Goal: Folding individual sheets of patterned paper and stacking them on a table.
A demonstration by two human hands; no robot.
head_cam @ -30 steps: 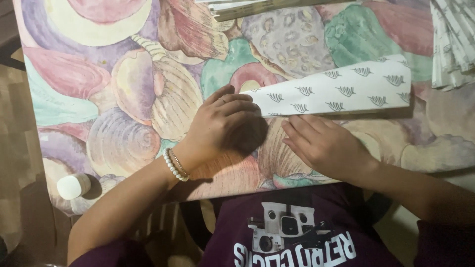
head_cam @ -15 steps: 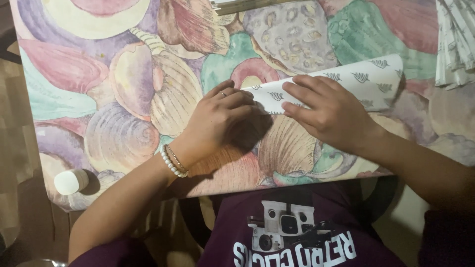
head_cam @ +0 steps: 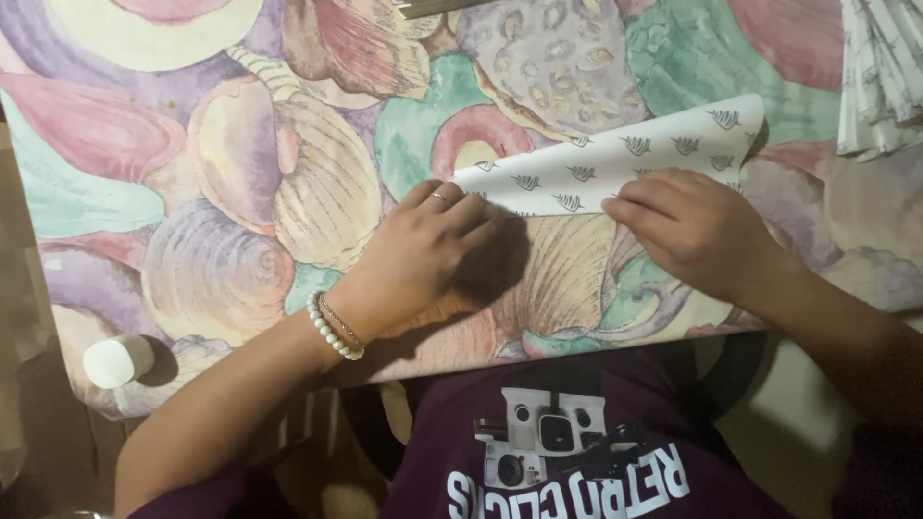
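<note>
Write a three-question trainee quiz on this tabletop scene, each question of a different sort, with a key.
1. True or false: both hands press on the white paper sheet printed with small dark leaf shapes.
2. Which wrist carries the white bead bracelet? A. left B. right C. neither
3. Fill in: the small white cylinder lies near the table's front ______ corner, by the person's own sides.

Key
1. True: the left hand and the right hand both rest on its near edge, over the shell-patterned tablecloth.
2. A
3. left
</note>
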